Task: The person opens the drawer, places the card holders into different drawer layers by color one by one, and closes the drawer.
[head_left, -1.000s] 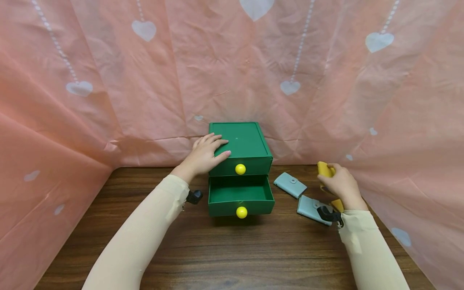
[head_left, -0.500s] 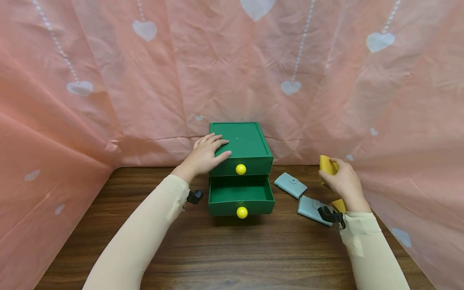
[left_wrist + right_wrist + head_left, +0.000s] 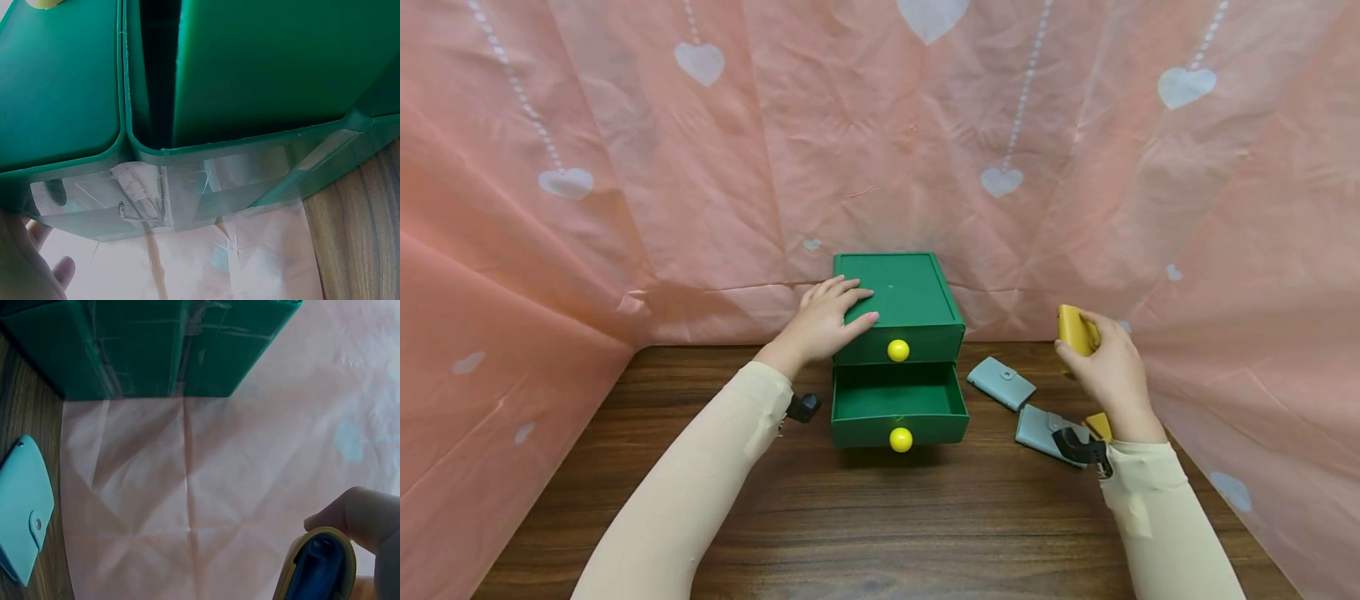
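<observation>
My left hand (image 3: 823,323) rests with spread fingers on the top left edge of a green drawer cabinet (image 3: 902,287). Below its upper drawer, the lower drawer (image 3: 898,429) is pulled out and looks bare inside; each drawer has a round yellow knob. To the right, my right hand (image 3: 1112,367) holds a yellow card wallet (image 3: 1075,332) above the table, thumb on one side. Its dark blue inside shows end-on in the right wrist view. Two light blue card wallets (image 3: 1002,383) with snap straps lie between cabinet and right hand. Another yellow wallet (image 3: 1097,427) is partly hidden by the right wrist.
A dark wood-grain table (image 3: 880,525) carries everything. Pink cloth (image 3: 880,150) with white hearts hangs behind and at both sides. Black wrist cameras (image 3: 1078,447) sit on both wrists. Clear tape (image 3: 250,169) runs along the cabinet's side.
My right hand has raised the yellow wallet a little higher off the table and tilted it more upright. The left hand and cabinet have stayed put.
</observation>
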Demonstrator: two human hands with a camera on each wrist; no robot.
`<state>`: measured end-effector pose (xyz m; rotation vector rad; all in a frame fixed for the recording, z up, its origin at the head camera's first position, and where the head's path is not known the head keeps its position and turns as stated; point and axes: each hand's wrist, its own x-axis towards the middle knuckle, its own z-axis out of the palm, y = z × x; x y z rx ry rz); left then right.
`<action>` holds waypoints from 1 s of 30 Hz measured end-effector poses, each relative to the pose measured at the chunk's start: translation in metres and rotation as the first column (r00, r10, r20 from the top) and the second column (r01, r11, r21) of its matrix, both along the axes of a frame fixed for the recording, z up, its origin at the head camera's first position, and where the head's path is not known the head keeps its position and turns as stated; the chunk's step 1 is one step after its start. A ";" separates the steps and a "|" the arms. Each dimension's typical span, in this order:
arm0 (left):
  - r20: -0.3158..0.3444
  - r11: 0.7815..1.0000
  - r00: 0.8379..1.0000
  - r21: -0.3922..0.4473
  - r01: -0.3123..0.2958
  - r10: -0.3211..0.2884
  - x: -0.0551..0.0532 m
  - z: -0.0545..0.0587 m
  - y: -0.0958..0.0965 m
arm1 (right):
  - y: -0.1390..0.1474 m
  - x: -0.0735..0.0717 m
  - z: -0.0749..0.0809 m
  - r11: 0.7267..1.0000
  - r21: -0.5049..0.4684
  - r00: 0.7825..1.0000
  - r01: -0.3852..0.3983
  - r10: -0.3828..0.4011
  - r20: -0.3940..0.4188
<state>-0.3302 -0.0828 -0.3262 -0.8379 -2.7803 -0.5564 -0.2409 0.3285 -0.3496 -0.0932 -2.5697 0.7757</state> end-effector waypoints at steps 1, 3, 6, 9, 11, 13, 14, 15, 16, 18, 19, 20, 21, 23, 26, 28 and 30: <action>0.000 1.000 1.000 0.000 0.000 0.000 0.000 0.000 0.000 | -0.001 0.000 0.000 1.000 0.001 1.000 -0.001 0.001 -0.013; 0.002 1.000 1.000 0.002 0.000 0.000 0.000 0.000 0.000 | -0.004 0.000 0.001 1.000 0.001 0.999 -0.002 0.002 -0.041; 0.003 1.000 1.000 0.002 0.001 -0.001 0.000 0.000 0.000 | -0.008 0.001 0.001 1.000 -0.005 0.996 -0.004 0.003 -0.093; 0.000 1.000 1.000 0.003 0.001 -0.001 0.000 0.000 0.000 | -0.013 0.000 0.001 1.000 -0.023 0.986 -0.005 0.001 -0.164; -0.001 1.000 1.000 0.004 0.001 -0.001 0.000 0.000 0.000 | -0.016 -0.001 0.001 0.999 -0.035 0.978 -0.005 -0.002 -0.207; -0.002 1.000 1.000 0.004 0.001 -0.001 0.000 -0.001 0.000 | -0.019 -0.001 0.001 0.999 -0.049 0.972 -0.003 -0.009 -0.237; -0.003 1.000 1.000 0.004 0.002 -0.002 0.000 -0.001 0.000 | -0.021 -0.001 0.001 0.998 -0.056 0.969 -0.003 -0.011 -0.248; -0.004 1.000 1.000 0.003 0.003 -0.003 0.000 -0.001 0.000 | -0.023 -0.002 0.001 0.998 -0.062 0.966 -0.003 -0.013 -0.259; -0.005 1.000 1.000 0.004 0.003 -0.003 0.000 -0.001 0.000 | -0.024 -0.002 0.001 0.998 -0.067 0.964 -0.006 -0.012 -0.267; -0.005 1.000 1.000 0.004 0.004 -0.004 0.000 0.000 0.000 | -0.027 -0.003 0.000 0.997 -0.074 0.958 -0.015 -0.007 -0.287; -0.005 1.000 1.000 0.004 0.005 -0.005 0.000 0.000 0.000 | -0.029 -0.004 0.000 0.997 -0.078 0.954 -0.022 -0.002 -0.299; -0.005 1.000 1.000 0.003 0.006 -0.006 0.000 0.000 0.000 | -0.031 -0.005 -0.001 0.996 -0.079 0.951 -0.031 0.005 -0.309; -0.005 1.000 1.000 0.003 0.006 -0.006 0.000 0.000 0.000 | -0.032 -0.005 -0.001 0.996 -0.079 0.948 -0.040 0.013 -0.319; -0.004 1.000 1.000 0.003 0.006 -0.006 0.000 0.000 0.000 | -0.036 -0.006 -0.002 0.995 -0.077 0.942 -0.058 0.029 -0.334; -0.002 1.000 1.000 0.003 0.006 -0.006 -0.001 -0.001 0.000 | -0.039 -0.008 -0.003 0.994 -0.074 0.935 -0.085 0.053 -0.351; -0.002 1.000 1.000 0.004 0.006 -0.006 -0.001 0.000 0.000 | -0.041 -0.009 -0.004 0.992 -0.073 0.929 -0.106 0.073 -0.362; -0.002 1.000 1.000 0.005 0.007 -0.007 -0.001 0.000 0.000 | -0.043 -0.009 -0.004 0.989 -0.071 0.924 -0.128 0.093 -0.372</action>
